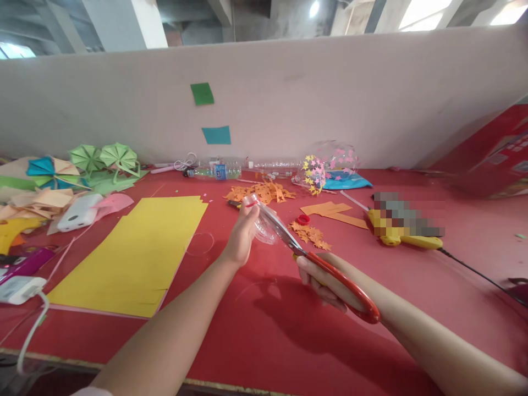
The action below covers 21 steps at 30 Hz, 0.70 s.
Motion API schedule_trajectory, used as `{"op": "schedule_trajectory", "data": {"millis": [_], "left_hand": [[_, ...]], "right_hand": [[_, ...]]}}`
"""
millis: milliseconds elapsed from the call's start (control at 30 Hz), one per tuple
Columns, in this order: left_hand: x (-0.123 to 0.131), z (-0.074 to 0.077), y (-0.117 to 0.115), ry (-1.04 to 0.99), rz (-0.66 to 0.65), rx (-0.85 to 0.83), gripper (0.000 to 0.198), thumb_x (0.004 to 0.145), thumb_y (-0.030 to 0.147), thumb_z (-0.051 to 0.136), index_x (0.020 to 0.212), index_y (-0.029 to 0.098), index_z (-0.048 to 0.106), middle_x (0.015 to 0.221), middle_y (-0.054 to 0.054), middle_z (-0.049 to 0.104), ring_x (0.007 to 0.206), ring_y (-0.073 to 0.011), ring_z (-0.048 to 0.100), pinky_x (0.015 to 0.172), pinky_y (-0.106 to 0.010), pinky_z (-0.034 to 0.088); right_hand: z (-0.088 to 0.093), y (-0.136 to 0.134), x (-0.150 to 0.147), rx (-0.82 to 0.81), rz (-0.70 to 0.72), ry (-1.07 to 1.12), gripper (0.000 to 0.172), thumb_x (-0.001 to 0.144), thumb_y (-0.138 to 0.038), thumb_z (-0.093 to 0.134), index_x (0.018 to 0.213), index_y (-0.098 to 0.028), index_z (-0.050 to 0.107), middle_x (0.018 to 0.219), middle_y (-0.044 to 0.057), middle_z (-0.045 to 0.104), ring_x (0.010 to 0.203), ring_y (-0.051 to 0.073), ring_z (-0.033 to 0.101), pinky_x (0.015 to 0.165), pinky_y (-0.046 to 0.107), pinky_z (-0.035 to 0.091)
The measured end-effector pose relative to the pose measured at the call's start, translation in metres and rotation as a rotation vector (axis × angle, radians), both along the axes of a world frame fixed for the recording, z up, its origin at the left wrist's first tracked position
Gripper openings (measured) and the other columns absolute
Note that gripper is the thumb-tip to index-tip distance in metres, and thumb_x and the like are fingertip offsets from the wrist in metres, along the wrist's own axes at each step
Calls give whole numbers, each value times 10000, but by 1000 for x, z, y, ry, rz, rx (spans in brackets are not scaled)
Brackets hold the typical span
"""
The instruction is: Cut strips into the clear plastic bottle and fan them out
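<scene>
My left hand (pixel 242 236) grips a piece of clear plastic bottle (pixel 264 228) by its neck end, where a thin red band shows. In my right hand (pixel 324 278) is a pair of scissors (pixel 338 283) with red handles, its fingers wrapped through and around them. The blades point up and left and lie against the clear plastic; whether they are fully closed is hard to see. Just beyond the blades, a red bottle cap ring (pixel 303 219) and small orange paper stars (pixel 311 235) lie on the red table (pixel 264 341).
Yellow paper sheets (pixel 136 253) lie at left. Orange paper scraps (pixel 264 191) and plastic bottles (pixel 218 169) are at the back, with a star-covered clear plastic piece (pixel 315 173). A yellow glue gun (pixel 418 241) with a black cord rests at right. Folded paper (pixel 53 173) and a white charger (pixel 22 289) sit far left.
</scene>
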<state>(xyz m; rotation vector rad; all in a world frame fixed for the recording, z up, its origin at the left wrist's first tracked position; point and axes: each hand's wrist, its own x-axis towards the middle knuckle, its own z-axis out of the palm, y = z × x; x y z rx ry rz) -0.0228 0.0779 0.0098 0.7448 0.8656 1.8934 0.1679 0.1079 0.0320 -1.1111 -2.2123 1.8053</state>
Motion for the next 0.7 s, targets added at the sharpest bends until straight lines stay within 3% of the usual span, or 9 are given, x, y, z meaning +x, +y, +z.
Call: {"op": "schedule_trajectory", "data": {"millis": [200,500,700], "left_hand": [[0,-6,2,-34,36,-51,313,762,437,676,989,236,597,1219,-66,625,1378,-250,359,1111,-420,294],[2,2,-2,-17,-21,-23,399,761,457,671,1074,221,598,1044,-81,698,1212,-284,544,1033,-449,377],[-2,-3,0,49,7,-50,330,768,436,676,1022,237,609,1099,-74,677,1257,-275,501,1053,-431,343]], "right_hand": [[5,-2,-2,-2,-3,-14,539,792,-711,490,600,-213,420,293,-102,351,257,57,319,389,215,365],[15,-8,-4,48,-60,-78,514,784,-664,531,581,-205,419,329,-100,350,237,51,346,327,195,319],[8,0,-3,-7,-16,-67,546,766,-721,500,595,-209,423,302,-105,330,238,56,333,338,199,329]]}}
